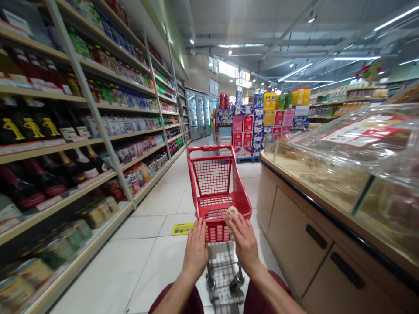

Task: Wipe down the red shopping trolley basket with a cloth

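Note:
A small red plastic shopping cart point(214, 202) with grid walls stands right in front of me, and no goods show inside its basket. At the near left corner of the cart, my left hand point(195, 248) rests with its fingers stretched out flat, holding nothing that I can see. My right hand point(244, 240) is at the near right corner, its fingers closed over a pale beige cloth-like wad point(232, 212). The wad lies against the cart's rim; its exact kind is unclear and its lower part is partly hidden by the fingers.
Tall shelves point(98, 104) of bottles and cans line the left side. A wooden counter point(291, 218) with clear plastic covers point(347, 139) stands close on the right. Stacked drink boxes point(244, 131) are ahead, beyond the tiled floor point(147, 257). Glass-door fridges point(198, 111) stand farther back.

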Motion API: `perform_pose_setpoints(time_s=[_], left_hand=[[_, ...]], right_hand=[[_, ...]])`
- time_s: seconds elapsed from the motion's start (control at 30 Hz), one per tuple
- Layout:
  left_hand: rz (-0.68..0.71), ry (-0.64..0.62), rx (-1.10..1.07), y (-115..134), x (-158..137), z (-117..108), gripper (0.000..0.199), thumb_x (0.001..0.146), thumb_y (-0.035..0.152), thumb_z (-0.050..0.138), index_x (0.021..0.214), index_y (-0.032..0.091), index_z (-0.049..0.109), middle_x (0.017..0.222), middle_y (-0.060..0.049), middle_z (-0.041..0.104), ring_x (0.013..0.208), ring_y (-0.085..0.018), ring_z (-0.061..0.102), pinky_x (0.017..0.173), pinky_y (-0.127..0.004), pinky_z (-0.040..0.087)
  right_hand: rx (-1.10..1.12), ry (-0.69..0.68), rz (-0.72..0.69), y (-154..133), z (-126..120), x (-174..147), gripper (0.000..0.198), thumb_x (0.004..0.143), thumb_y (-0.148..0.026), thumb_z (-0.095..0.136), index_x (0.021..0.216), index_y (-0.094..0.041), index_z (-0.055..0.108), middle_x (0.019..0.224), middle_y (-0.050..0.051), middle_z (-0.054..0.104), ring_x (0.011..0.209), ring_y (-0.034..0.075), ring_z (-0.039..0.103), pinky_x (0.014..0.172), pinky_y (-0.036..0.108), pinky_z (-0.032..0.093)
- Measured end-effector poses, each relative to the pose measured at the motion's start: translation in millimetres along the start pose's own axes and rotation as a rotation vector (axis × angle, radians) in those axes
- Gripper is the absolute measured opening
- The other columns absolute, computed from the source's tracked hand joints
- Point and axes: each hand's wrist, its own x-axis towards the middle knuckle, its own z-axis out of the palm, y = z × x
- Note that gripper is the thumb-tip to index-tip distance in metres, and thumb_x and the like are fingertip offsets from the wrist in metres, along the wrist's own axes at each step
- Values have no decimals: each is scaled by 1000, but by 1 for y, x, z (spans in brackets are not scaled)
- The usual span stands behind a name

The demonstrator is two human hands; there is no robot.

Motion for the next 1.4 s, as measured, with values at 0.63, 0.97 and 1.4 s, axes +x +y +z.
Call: perform_pose_setpoints(time_s=[0.63, 0.97, 1.4], left_hand=[[-97, -35, -10, -16, -16, 6, 80, 60, -4, 31, 134, 16, 9, 139, -10, 26, 128, -20, 18, 101, -43, 27], [-4, 23, 37, -8, -13, 7, 85, 60, -5, 31, 134, 17, -2, 139, -12, 25, 128, -22, 18, 98, -45, 30], [90, -83, 0, 33, 7, -6, 75, 60, -5, 31, 132, 12, 19, 140, -12, 23, 130, -19, 8, 103, -46, 22]], right_hand=[[-3, -185, -237, -32, 31, -16, 33, 85, -13, 35, 110, -21, 55, 112, 3, 59, 114, 16, 43, 98, 35, 27], [-27, -185, -241, -26, 27, -8, 30, 83, -14, 41, 106, -23, 57, 110, 3, 60, 113, 15, 44, 100, 35, 24], [-94, -225, -24, 26, -14, -24, 53, 75, 0, 33, 119, -25, 48, 120, 2, 53, 115, 16, 42, 95, 37, 31]])
